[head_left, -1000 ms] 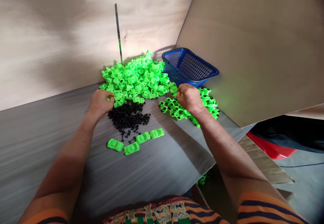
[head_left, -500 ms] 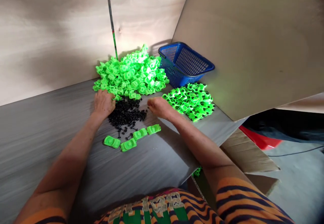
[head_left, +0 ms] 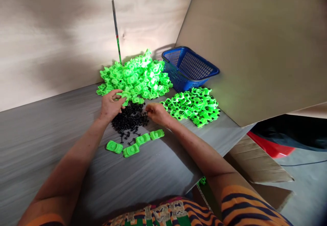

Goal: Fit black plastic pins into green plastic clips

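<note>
My left hand [head_left: 110,106] grips a bright green toy car body [head_left: 125,97] between thumb and fingers, at the near edge of a large heap of green car bodies [head_left: 138,76]. Just right of a pile of black wheel axles [head_left: 129,118], my right hand [head_left: 156,112] has its fingers pinched together; what is in them is hidden. Several green car bodies [head_left: 131,149] lie in a loose row nearer to me, with a few single axles [head_left: 125,134] beside them. To the right spreads a pile of green cars with black wheels fitted [head_left: 194,105].
A blue plastic basket [head_left: 190,69] stands behind the wheeled cars, against the wooden side panel [head_left: 250,55]. A thin stick [head_left: 116,28] rises from behind the green heap at the back board. Below the grey table's [head_left: 97,181] right edge are cardboard flaps [head_left: 268,164] and a red object [head_left: 273,147].
My left hand has lifted from the heap's edge with a green car body and opened out to show it. My right hand stays by the axles, slightly turned. The whole view shifted a little.
</note>
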Action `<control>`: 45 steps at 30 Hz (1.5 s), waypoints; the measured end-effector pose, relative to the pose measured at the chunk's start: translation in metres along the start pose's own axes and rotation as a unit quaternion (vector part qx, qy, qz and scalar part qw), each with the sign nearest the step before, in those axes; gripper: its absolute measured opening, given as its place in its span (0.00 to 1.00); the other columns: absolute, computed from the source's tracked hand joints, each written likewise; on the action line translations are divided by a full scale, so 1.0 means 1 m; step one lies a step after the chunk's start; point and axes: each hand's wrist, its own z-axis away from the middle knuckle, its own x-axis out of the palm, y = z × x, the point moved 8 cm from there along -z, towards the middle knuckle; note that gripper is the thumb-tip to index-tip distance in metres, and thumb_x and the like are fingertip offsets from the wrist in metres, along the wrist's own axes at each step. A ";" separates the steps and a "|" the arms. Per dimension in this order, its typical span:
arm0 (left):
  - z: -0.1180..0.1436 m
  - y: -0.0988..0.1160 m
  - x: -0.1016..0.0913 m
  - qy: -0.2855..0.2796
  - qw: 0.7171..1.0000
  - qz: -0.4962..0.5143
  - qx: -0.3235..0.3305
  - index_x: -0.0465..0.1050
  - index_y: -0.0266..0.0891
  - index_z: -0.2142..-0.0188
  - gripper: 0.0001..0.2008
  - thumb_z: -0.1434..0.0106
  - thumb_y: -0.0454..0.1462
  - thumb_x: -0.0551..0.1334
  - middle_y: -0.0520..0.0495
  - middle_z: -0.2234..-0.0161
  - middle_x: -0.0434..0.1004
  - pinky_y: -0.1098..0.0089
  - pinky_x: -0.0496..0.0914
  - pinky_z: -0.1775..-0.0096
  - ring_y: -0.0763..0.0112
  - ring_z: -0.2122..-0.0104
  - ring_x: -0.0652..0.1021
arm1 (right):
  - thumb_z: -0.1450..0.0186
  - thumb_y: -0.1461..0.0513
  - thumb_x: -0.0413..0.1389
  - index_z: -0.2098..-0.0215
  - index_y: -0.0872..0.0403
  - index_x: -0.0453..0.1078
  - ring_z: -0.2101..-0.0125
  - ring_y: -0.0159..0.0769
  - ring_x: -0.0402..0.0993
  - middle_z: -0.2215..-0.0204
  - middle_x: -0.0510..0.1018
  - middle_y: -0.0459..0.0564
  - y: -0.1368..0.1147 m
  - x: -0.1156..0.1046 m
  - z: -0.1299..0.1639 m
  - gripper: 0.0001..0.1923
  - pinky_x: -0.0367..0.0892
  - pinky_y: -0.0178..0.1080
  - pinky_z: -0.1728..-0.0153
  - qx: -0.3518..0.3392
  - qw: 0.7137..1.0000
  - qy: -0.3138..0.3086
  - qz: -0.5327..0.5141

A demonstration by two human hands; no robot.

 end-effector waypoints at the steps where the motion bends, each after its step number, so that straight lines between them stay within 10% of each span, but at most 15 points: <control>1: 0.002 -0.001 0.003 -0.004 0.999 0.037 -0.011 0.78 0.37 0.54 0.23 0.51 0.40 0.71 0.51 0.70 0.77 0.78 0.60 0.84 0.76 0.84 0.74 | 0.50 0.73 0.51 0.75 0.53 0.68 0.75 0.30 0.62 0.79 0.68 0.41 -0.005 -0.006 -0.002 0.11 0.56 0.33 0.70 -0.006 1.000 0.017 -0.023; 10: 0.016 0.001 0.026 -0.066 0.983 0.165 -0.035 0.78 0.36 0.54 0.28 0.58 0.40 0.73 0.59 0.80 0.69 0.76 0.71 0.83 0.77 0.82 0.72 | 0.43 0.68 0.52 0.72 0.53 0.67 0.77 0.27 0.61 0.78 0.68 0.40 -0.049 -0.017 -0.027 0.05 0.59 0.32 0.73 -0.028 0.974 0.109 -0.199; 45: 0.023 0.014 0.031 -0.083 0.983 0.154 0.059 0.84 0.36 0.62 0.25 0.57 0.48 0.78 0.53 0.76 0.72 0.68 0.79 0.73 0.74 0.75 0.73 | 0.37 0.68 0.51 0.69 0.52 0.66 0.69 0.33 0.67 0.72 0.71 0.45 -0.055 -0.021 -0.012 0.07 0.63 0.35 0.65 -0.074 0.973 0.206 -0.067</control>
